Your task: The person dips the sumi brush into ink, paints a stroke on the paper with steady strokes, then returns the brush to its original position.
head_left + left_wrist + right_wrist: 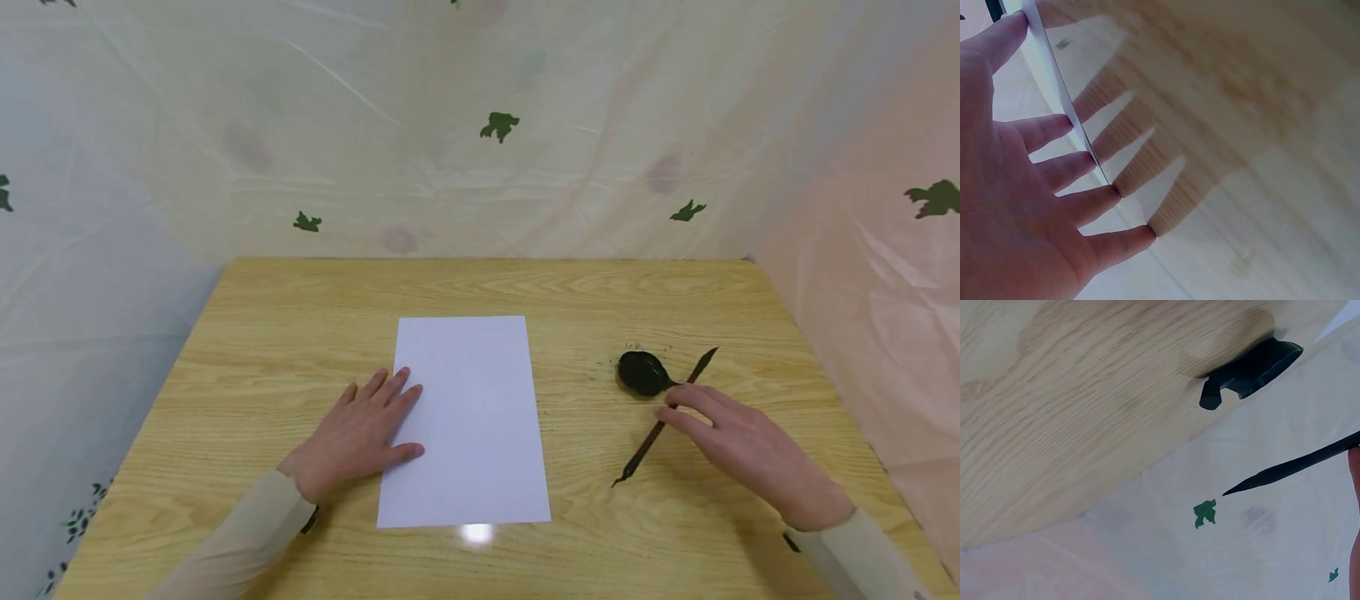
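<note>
A blank white sheet of paper (472,425) lies on the table. My left hand (363,433) rests palm down at its left edge, fingers spread and fingertips on the sheet; the left wrist view has the spread fingers (1094,209) along the paper edge. My right hand (738,442) pinches a dark dip pen (642,454) between thumb and fingers. The pen slants, with its thin nib end towards the lower left and its tapered end (1282,470) up and away. Beside those fingertips sits a small black dish (641,372) with a short handle.
Dark specks (615,361) dot the wood around the dish. The wooden table (300,308) is bounded at the back and sides by hanging pale sheeting (420,167) with green bird shapes.
</note>
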Demonstrator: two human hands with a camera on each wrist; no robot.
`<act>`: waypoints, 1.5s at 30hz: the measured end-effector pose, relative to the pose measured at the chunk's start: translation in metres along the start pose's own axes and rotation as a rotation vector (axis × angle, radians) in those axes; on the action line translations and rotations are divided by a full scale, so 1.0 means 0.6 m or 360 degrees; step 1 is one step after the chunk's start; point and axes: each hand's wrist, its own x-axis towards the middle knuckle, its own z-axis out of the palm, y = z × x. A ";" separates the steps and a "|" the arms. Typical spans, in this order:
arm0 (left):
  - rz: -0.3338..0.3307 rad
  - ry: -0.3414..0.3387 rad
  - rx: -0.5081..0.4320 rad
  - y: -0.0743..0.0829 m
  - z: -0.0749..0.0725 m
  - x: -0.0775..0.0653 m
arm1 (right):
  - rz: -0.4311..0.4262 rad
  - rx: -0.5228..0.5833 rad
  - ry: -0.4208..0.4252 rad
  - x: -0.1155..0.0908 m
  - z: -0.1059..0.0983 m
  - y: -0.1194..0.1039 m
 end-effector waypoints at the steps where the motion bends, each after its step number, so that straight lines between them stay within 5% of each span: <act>1: -0.0001 -0.0001 -0.0002 0.000 0.000 0.000 | 0.0020 0.0006 -0.0003 0.000 -0.001 -0.001; 6: -0.0006 -0.0012 0.0000 0.000 0.000 0.000 | 0.0131 0.0053 0.0051 0.001 -0.004 -0.005; 16: 0.0009 0.0007 -0.0024 0.001 -0.001 0.000 | 0.0046 0.0167 0.0685 0.032 0.006 -0.005; 23: 0.0016 -0.0001 -0.0027 0.001 -0.001 -0.001 | 0.0126 0.0128 0.0958 0.052 0.007 -0.012; 29: 0.0004 -0.0008 -0.0022 0.000 -0.001 0.000 | 0.0346 0.0096 0.1136 0.061 0.011 -0.014; 45: 0.0009 -0.0026 -0.0040 -0.004 -0.005 -0.001 | 0.0590 0.0531 0.1421 0.078 0.023 -0.004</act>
